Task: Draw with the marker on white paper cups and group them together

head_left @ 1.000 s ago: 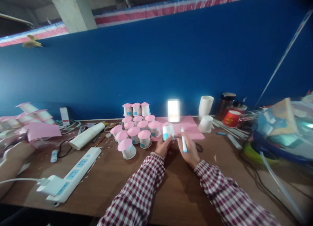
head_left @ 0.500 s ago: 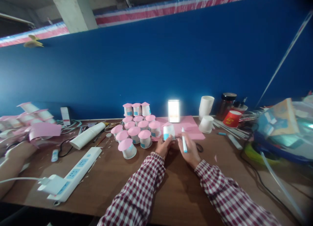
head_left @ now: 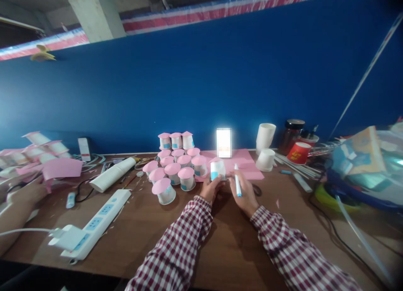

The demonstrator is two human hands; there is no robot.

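Observation:
My left hand (head_left: 210,190) grips a white paper cup (head_left: 218,170) with a blue patch and a pink paper top, held over the front of a pink paper sheet (head_left: 248,163). Close beside it, my right hand (head_left: 247,195) is closed around a white marker (head_left: 237,182) with a light blue end pointing down toward me. The marker's other end tilts up, near the cup's right side. To the left of my hands stands a group of similar pink-topped cups (head_left: 187,179), some stacked at the back.
Behind the cup glows a bright screen (head_left: 224,143). White paper cups (head_left: 266,160), a red cup (head_left: 298,153) and a dark-lidded jar (head_left: 292,133) stand right. On the left are a cup stack (head_left: 113,174), a power strip (head_left: 99,224) and another person's hands (head_left: 30,194) with pink paper (head_left: 61,170).
My hands, the cup and the marker stay almost in place, with only a slight shift. At the left, the other person's pink paper has moved a little to the right.

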